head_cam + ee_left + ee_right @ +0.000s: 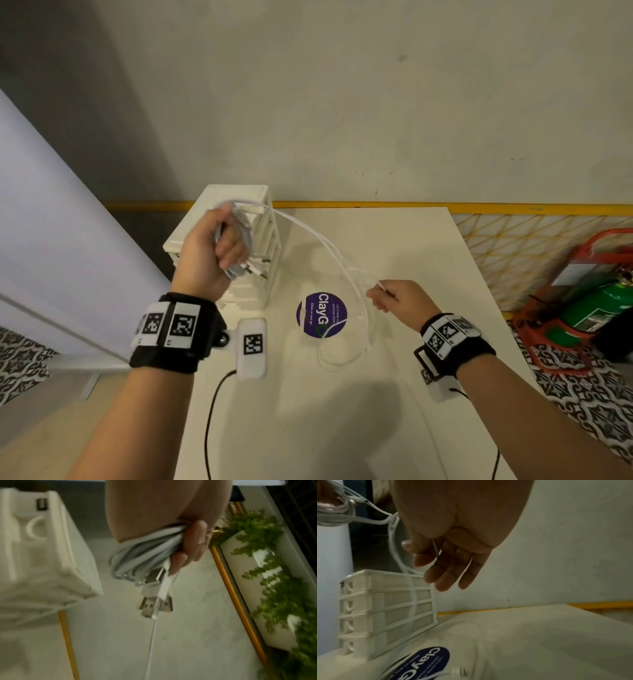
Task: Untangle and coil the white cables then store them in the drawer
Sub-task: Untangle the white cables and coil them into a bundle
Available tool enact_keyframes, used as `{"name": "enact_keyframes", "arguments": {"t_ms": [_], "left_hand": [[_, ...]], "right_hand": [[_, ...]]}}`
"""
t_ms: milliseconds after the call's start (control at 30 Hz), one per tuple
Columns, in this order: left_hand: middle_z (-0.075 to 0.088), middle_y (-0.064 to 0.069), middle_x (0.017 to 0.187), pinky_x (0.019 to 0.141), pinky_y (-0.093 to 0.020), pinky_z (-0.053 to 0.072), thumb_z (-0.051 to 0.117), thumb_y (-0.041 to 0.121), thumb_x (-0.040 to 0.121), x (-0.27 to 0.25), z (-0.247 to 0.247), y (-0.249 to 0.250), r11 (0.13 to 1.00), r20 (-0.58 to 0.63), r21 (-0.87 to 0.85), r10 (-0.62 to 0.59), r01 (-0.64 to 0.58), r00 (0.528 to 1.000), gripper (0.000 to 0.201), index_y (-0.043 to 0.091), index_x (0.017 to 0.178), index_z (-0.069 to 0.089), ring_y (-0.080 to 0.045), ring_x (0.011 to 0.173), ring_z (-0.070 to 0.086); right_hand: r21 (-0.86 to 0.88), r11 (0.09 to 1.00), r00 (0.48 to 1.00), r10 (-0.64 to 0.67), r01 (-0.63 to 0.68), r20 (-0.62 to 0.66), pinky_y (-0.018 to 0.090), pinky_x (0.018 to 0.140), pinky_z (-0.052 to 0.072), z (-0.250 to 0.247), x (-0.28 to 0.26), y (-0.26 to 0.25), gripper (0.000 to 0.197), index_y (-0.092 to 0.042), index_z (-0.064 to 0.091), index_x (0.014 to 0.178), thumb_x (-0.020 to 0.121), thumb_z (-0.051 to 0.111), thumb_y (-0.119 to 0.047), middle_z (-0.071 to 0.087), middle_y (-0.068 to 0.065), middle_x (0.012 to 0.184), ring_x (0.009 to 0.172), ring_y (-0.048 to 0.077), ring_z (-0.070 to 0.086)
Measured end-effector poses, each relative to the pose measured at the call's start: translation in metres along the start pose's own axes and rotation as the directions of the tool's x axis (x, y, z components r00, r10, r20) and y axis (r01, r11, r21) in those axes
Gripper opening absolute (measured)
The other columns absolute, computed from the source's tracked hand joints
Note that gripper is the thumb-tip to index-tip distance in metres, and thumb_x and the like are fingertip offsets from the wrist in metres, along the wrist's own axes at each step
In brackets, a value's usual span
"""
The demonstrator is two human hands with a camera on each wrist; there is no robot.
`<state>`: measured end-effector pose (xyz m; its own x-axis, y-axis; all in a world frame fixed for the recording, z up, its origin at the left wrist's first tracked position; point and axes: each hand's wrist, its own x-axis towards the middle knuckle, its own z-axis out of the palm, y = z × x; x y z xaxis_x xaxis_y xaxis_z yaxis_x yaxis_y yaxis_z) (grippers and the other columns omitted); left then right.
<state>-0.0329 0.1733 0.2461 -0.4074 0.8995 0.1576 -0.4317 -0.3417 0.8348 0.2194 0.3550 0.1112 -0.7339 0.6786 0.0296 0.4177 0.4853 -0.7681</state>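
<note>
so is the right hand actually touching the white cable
Touching. The right wrist view shows the right hand pinching a strand of white cable between thumb and forefinger; the head view agrees.

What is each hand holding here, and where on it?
The left hand grips the coiled bundle of white cables around its middle. The right hand pinches a loose white cable strand near its free end.

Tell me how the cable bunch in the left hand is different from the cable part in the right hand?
The bunch is thick and wound into loops; the loose cable is thin strands. The left hand grips the bunch in a closed fist; the right hand only pinches the loose cable. The bunch is held up beside the drawer unit; the loose cable sags down to the table. Both are white and joined.
</note>
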Motion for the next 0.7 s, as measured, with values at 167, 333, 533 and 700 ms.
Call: {"name": "enact_keyframes", "arguments": {"t_ms": [167, 333, 533, 700], "left_hand": [[0.028, 0.008, 0.043, 0.041, -0.021, 0.028, 0.042, 0.021, 0.096, 0.000, -0.016, 0.009, 0.993, -0.220, -0.006, 0.114, -0.118, 0.969, 0.034, 0.020, 0.064, 0.031, -0.009, 0.036, 0.022], [0.027, 0.005, 0.050, 0.040, -0.020, 0.026, 0.048, 0.017, 0.093, -0.006, -0.020, -0.003, 0.988, -0.444, 0.052, 0.153, -0.145, 0.883, 0.035, 0.022, 0.060, 0.039, -0.010, 0.043, 0.021], [0.040, 0.004, 0.049, 0.039, -0.021, 0.031, 0.057, 0.028, 0.092, -0.008, -0.015, -0.041, 0.847, -0.415, 0.477, -0.018, 0.234, 0.910, 0.029, 0.018, 0.066, 0.052, -0.011, 0.039, 0.033], [0.041, 0.005, 0.042, 0.037, -0.018, 0.033, 0.061, 0.041, 0.090, -0.018, 0.018, -0.094, 0.720, -0.322, 0.584, -0.218, 0.375, 0.921, 0.037, 0.004, 0.084, 0.063, -0.011, 0.034, 0.034]], "right_hand": [[-0.053, 0.986, 0.987, 0.160, -0.160, -0.006, 0.028, 0.077, 0.040, 0.005, -0.008, 0.030, 0.026, -0.032, 0.063, 0.071, 0.094, 0.050, -0.030, 0.062, 0.007, 0.090, 0.085, 0.021, 0.058], [0.180, 0.951, 0.963, 0.263, -0.249, -0.053, 0.028, 0.079, 0.036, 0.005, -0.020, 0.029, 0.034, -0.021, 0.070, 0.064, 0.092, 0.055, -0.032, 0.058, 0.004, 0.080, 0.079, 0.018, 0.054], [0.337, 0.919, 0.979, 0.200, -0.203, 0.043, 0.022, 0.075, 0.040, 0.009, -0.009, -0.010, 0.062, -0.015, 0.070, 0.068, 0.101, 0.024, -0.039, 0.066, -0.006, 0.079, 0.080, 0.010, 0.055], [0.219, 0.975, 0.990, -0.055, 0.027, 0.126, 0.026, 0.093, 0.040, 0.027, 0.000, -0.055, 0.046, -0.023, 0.064, 0.072, 0.102, 0.029, -0.031, 0.059, -0.012, 0.085, 0.093, 0.010, 0.058]]}}
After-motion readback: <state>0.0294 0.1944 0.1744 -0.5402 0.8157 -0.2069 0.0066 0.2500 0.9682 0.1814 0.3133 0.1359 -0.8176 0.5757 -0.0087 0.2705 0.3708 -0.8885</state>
